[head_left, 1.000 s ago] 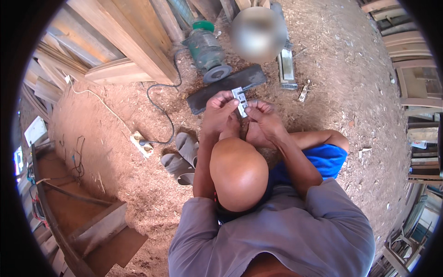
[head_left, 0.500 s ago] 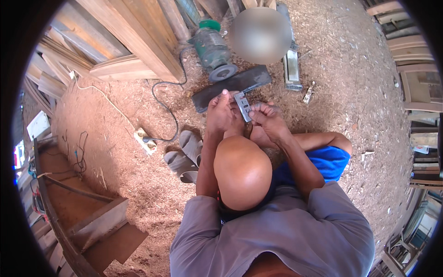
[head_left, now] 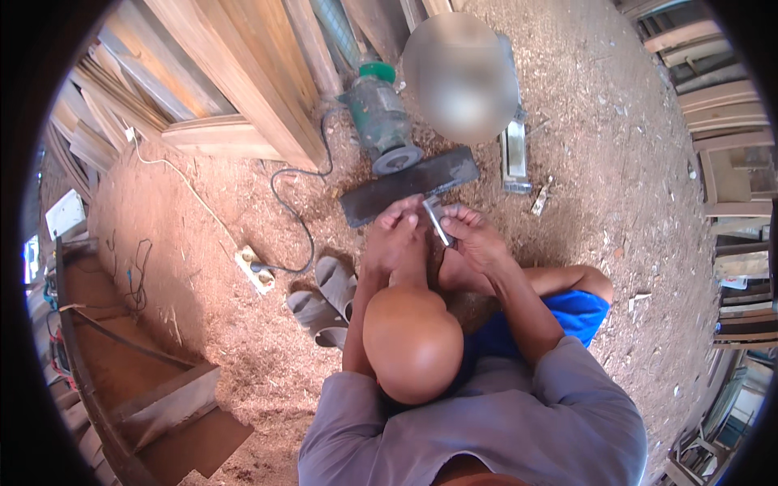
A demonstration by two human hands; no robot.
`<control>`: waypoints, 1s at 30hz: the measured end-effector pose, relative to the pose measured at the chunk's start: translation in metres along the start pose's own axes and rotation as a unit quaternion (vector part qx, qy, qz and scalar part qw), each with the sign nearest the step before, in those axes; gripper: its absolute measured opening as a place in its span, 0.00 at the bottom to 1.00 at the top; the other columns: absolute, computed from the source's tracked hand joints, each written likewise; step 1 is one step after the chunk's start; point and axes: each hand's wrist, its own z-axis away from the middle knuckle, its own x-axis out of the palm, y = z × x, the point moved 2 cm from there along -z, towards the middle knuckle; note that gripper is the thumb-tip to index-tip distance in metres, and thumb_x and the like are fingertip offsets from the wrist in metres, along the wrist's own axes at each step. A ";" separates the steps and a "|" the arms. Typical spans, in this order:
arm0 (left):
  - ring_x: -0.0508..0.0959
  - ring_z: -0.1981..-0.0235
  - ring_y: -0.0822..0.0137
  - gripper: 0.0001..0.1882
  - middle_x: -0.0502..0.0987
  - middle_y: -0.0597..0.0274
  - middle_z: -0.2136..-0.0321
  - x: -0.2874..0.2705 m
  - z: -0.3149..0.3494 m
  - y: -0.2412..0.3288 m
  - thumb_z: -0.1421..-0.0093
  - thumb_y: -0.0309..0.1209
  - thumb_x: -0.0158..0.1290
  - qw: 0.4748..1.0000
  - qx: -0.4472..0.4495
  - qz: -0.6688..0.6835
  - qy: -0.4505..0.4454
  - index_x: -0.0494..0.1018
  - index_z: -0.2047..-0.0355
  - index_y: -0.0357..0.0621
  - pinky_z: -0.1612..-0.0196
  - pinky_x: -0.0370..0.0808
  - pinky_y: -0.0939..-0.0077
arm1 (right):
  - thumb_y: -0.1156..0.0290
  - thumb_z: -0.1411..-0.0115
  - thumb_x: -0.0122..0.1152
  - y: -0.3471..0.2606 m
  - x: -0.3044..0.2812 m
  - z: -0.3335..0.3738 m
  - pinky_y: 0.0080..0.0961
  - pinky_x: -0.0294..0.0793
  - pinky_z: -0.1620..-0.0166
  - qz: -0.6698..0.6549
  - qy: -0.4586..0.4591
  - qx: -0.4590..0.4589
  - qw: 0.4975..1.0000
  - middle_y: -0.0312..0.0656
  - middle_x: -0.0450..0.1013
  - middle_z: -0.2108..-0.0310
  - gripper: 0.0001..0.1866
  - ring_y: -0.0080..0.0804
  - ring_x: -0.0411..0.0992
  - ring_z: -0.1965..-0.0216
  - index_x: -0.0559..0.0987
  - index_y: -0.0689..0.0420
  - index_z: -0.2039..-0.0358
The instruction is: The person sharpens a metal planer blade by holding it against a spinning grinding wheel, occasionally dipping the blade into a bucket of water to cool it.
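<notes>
On my side of the dark slab (head_left: pixel 413 185), my right hand (head_left: pixel 476 240) pinches a small metal plate (head_left: pixel 438 223) (whether my left hand (head_left: pixel 393 241) beside it grips too, I cannot tell)

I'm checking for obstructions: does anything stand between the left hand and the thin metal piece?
Nothing visible does. The right hand pinches the thin metal piece, and the left hand is close beside it; whether they touch can't be told. The dark slab lies on the ground beyond both hands, not between.
</notes>
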 end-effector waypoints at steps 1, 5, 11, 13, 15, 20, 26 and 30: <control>0.76 0.53 0.64 0.16 0.74 0.53 0.50 -0.001 0.000 -0.001 0.35 0.25 0.46 1.000 -0.003 0.014 -0.002 0.67 0.46 0.38 0.49 0.74 0.67 | 0.74 0.40 0.60 -0.010 -0.007 -0.011 0.21 0.73 0.63 0.020 0.017 -0.023 0.999 0.33 0.74 0.68 0.07 0.24 0.72 0.68 0.77 0.56 0.61; 0.75 0.58 0.72 0.17 0.75 0.59 0.53 -0.018 0.010 -0.002 0.35 0.26 0.48 0.998 -0.002 0.053 -0.018 0.68 0.46 0.42 0.53 0.73 0.74 | 0.76 0.43 0.62 -0.088 -0.009 -0.064 0.18 0.72 0.70 0.108 0.027 -0.108 0.988 0.32 0.75 0.72 0.08 0.18 0.72 0.73 0.78 0.53 0.62; 0.74 0.50 0.66 0.18 0.75 0.56 0.52 -0.047 0.030 0.001 0.35 0.28 0.49 1.000 -0.007 -0.007 -0.005 0.68 0.46 0.38 0.44 0.70 0.69 | 0.71 0.41 0.58 -0.177 -0.077 -0.208 0.27 0.69 0.57 0.410 0.089 -0.192 0.887 0.37 0.73 0.64 0.15 0.26 0.69 0.63 0.74 0.56 0.53; 0.74 0.49 0.67 0.18 0.75 0.57 0.52 -0.056 0.023 -0.015 0.36 0.29 0.51 0.999 -0.031 0.014 -0.010 0.68 0.46 0.37 0.43 0.68 0.70 | 0.66 0.40 0.56 -0.215 -0.136 -0.270 0.31 0.70 0.58 0.543 0.113 -0.216 0.804 0.43 0.74 0.66 0.15 0.32 0.71 0.64 0.75 0.59 0.55; 0.73 0.48 0.67 0.19 0.75 0.58 0.51 -0.058 0.024 -0.027 0.36 0.30 0.51 0.994 -0.060 0.094 0.000 0.68 0.46 0.37 0.43 0.68 0.70 | 0.60 0.39 0.54 -0.238 -0.176 -0.325 0.36 0.71 0.59 0.655 0.106 -0.223 0.714 0.49 0.76 0.67 0.17 0.39 0.73 0.66 0.75 0.61 0.58; 0.71 0.48 0.70 0.20 0.74 0.61 0.51 -0.057 0.040 -0.027 0.37 0.34 0.53 0.991 -0.084 0.104 0.008 0.69 0.47 0.38 0.42 0.65 0.71 | 0.65 0.40 0.48 -0.198 -0.178 -0.393 0.41 0.70 0.58 0.866 0.038 -0.233 0.440 0.59 0.74 0.65 0.15 0.55 0.73 0.62 0.75 0.63 0.61; 0.71 0.52 0.73 0.20 0.74 0.65 0.57 -0.057 0.039 -0.028 0.39 0.33 0.56 0.996 -0.066 0.062 0.019 0.69 0.49 0.39 0.47 0.68 0.75 | 0.64 0.40 0.47 -0.195 -0.216 -0.422 0.42 0.70 0.58 0.924 0.005 -0.252 0.287 0.58 0.74 0.64 0.15 0.55 0.73 0.62 0.75 0.63 0.62; 0.70 0.51 0.72 0.20 0.73 0.63 0.55 -0.059 0.031 -0.035 0.39 0.32 0.55 0.992 -0.099 0.068 0.021 0.68 0.49 0.38 0.46 0.68 0.73 | 0.64 0.40 0.47 -0.194 -0.228 -0.426 0.43 0.70 0.59 0.929 0.003 -0.263 0.260 0.58 0.74 0.64 0.16 0.54 0.73 0.62 0.75 0.63 0.62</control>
